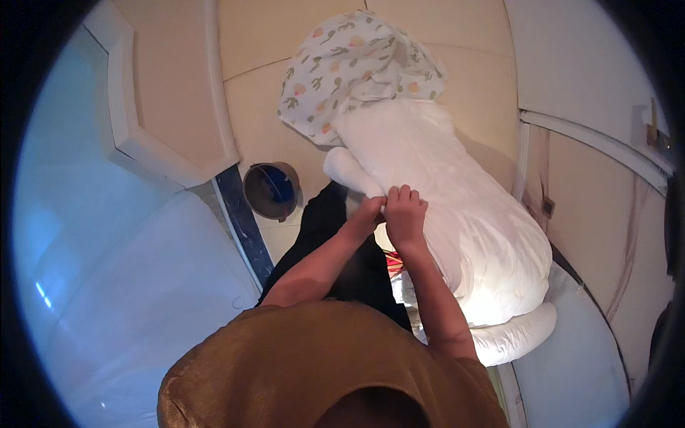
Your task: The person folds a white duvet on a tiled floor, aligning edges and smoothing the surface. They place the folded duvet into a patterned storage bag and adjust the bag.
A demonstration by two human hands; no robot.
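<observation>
A large white stuffed textile piece (455,176), perhaps a duvet in a cover, lies before me on the floor, right of centre. My left hand (369,211) pinches its near left edge, beside a narrow rolled part (350,168). Close against it, my right hand (405,216) has its fingers bent over the same white edge. What the fingertips hold is partly hidden. At the far end the white piece meets a bunched cloth with a cactus print (332,80). Another thick white roll (516,331) lies at the near right end.
A bucket (294,182) with a dark blue inside stands on the beige tiled floor (262,107) to the left. A pale raised ledge (176,155) runs along the far left. Red and yellow items (395,262) lie under my right forearm. A wall (583,69) bounds the right side.
</observation>
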